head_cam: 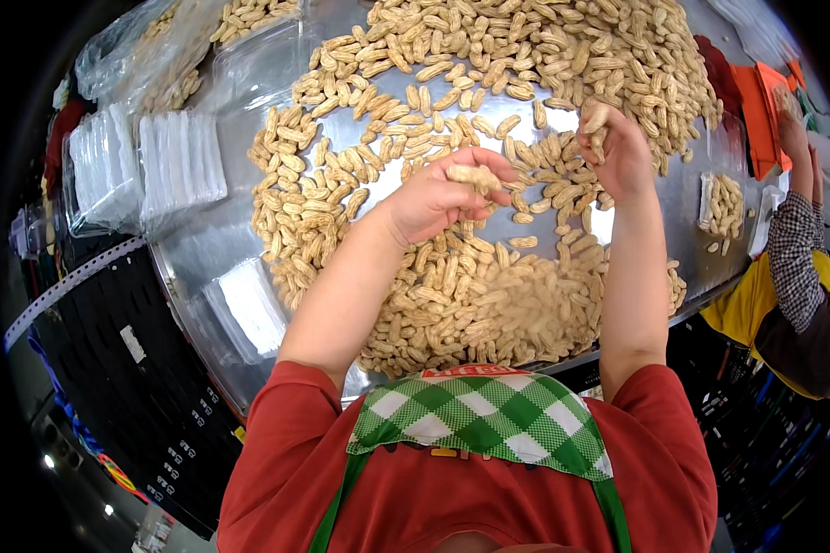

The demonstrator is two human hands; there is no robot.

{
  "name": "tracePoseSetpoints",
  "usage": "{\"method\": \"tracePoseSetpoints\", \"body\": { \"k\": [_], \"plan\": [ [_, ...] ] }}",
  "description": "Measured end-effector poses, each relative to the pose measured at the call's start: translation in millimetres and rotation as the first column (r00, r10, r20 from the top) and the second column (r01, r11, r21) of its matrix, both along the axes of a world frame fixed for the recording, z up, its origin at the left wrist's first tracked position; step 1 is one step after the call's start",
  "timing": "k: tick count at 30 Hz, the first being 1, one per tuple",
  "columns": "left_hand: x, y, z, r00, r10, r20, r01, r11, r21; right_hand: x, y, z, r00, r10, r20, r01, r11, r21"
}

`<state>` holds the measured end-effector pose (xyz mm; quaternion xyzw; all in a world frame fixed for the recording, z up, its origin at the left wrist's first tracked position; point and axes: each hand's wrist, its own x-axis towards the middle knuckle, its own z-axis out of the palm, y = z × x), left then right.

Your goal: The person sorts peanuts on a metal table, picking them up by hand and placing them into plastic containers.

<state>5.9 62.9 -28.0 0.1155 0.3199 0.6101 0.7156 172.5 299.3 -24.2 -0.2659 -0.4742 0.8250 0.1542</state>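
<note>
Unshelled peanuts (449, 276) lie heaped and scattered over a metal table (692, 256) in front of me. My left hand (443, 197), palm partly up, holds a few peanuts (472, 177) between thumb and fingers above the middle of the spread. To its right, my right hand (619, 148) is raised near the lower edge of the large back heap (595, 48), its fingers curled around peanuts (596, 128). Loose peanuts lie between and below the two hands. How many each hand holds is partly hidden by the fingers.
Stacked clear plastic trays with white pads (180, 162) stand at the left, another stack (249, 304) nearer me. A plastic bag (135, 55) lies at the back left. At the right are a small tray of peanuts (723, 207), an orange crate (754, 117) and a co-worker's arms (795, 235).
</note>
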Motion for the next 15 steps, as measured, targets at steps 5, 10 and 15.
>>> {"method": "tracePoseSetpoints", "body": {
  "k": [5, 10, 15],
  "plan": [
    [7.4, 2.1, 5.9, 0.994, 0.009, 0.11, -0.001, 0.997, -0.079, -18.2, -7.0, 4.5, 0.949, -0.167, 0.267, 0.112, 0.972, 0.208],
    [11.4, 6.8, -5.3, 0.993, 0.079, -0.084, -0.093, 0.979, -0.18, -52.5, -23.6, 7.0, 0.672, -0.369, 0.642, -0.583, 0.271, 0.766],
    [14.5, 11.4, 3.1, 0.961, 0.125, -0.246, -0.179, 0.961, -0.21, -53.3, -21.8, 2.4, 0.684, -0.293, 0.668, -0.612, 0.269, 0.744]
  ]
}}
